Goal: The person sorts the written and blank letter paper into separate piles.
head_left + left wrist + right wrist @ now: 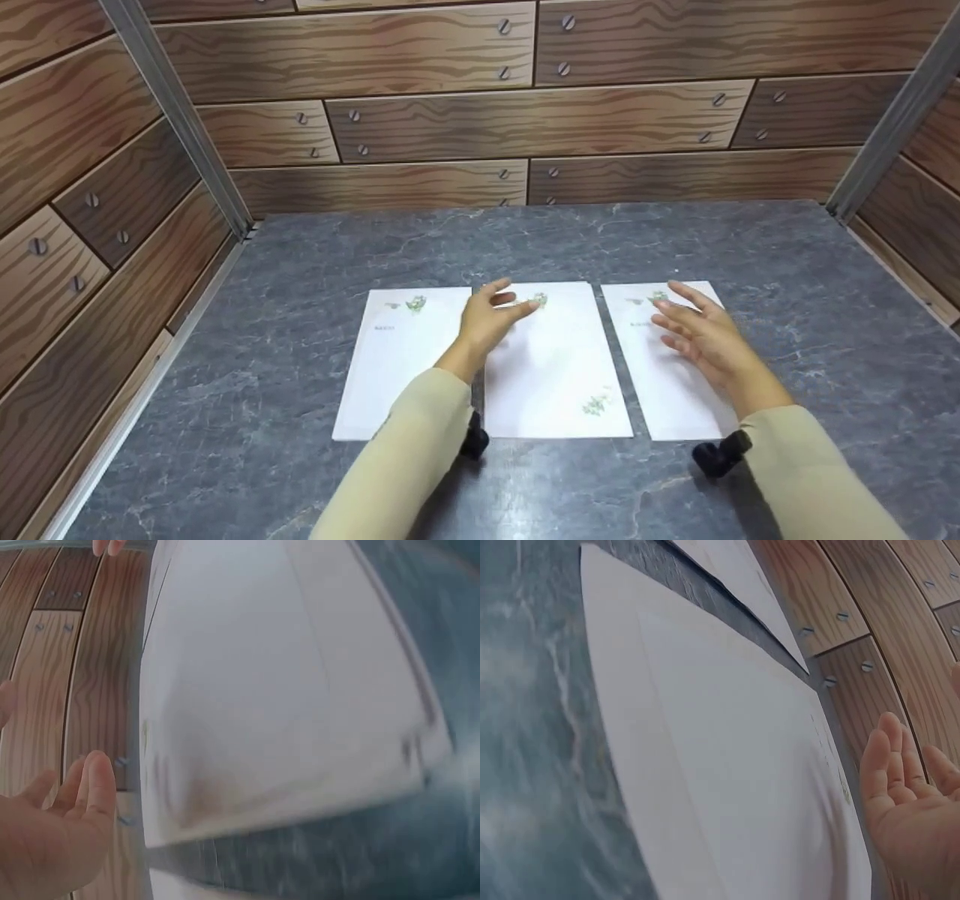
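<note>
Three white sheets of paper with small green plant prints lie side by side in the head view: a left sheet [405,367], a middle sheet [555,360] and a right sheet [675,382]. My left hand [486,319] is over the gap between the left and middle sheets, fingers spread from the thumb and holding nothing. Over the right sheet hovers my right hand [705,337], its fingers loosely bent and nothing in them. Both wrist views show the left hand [60,832] and right hand [915,810] raised beside the paper, palms bare.
The sheets lie on a dark grey marbled tabletop [300,255]. Wood-patterned panels [420,127] stand behind and at both sides, with metal posts [187,127] at the corners. A black wrist camera mount [720,454] sits at the right cuff.
</note>
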The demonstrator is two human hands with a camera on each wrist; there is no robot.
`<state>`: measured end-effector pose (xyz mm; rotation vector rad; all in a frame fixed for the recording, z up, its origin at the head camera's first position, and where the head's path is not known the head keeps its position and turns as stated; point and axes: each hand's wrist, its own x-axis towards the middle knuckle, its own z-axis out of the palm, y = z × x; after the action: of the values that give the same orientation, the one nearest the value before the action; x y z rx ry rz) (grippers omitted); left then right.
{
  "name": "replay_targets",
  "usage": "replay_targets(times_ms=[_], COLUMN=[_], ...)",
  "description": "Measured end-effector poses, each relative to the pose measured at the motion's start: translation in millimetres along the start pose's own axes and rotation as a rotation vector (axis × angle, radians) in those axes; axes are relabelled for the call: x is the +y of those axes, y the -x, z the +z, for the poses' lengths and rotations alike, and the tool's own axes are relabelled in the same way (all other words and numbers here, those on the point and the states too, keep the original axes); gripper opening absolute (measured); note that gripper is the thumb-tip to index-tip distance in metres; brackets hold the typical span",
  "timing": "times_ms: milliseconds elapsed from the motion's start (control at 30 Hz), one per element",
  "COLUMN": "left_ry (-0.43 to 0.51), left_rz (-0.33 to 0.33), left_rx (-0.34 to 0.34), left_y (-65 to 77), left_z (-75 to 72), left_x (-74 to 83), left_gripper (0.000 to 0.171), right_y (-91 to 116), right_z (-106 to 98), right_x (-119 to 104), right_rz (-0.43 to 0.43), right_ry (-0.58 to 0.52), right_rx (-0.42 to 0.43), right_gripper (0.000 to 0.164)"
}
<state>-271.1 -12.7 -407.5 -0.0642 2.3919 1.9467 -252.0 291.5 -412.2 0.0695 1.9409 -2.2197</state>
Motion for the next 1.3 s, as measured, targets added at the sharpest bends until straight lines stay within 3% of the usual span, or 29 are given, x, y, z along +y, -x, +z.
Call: replay_targets(times_ms=[300, 533, 967, 1300], left_ry=[-0.034, -0.006, -0.047, -0.035], left_rz=[0.022, 0.033, -0.024, -0.061], left_rx=[0.031, 0.054, 0.073, 0.071], left_y=[-1.2, -1.1, 6.0, 11.2], left_z=[-41.8, -67.4, -112.2, -146.4], left_x=[-8.0, -13.5, -25.3, -37.7], left_gripper=[0.065, 0.064, 0.067, 0.07], right_y=[-13.5, -21.3, -24.5, -23.2], right_z=[38.9, 66.4, 111.3, 143.2], right_x=[0.2, 4.5, 15.4, 21.3], right_rz=[-0.011, -0.039, -0.055, -0.056], right_ry=[0.158, 0.195, 0.315, 0.317], right_rx=[0.006, 0.005, -0.013, -0.038], right_gripper=[0.082, 0.079, 0.08, 0.08])
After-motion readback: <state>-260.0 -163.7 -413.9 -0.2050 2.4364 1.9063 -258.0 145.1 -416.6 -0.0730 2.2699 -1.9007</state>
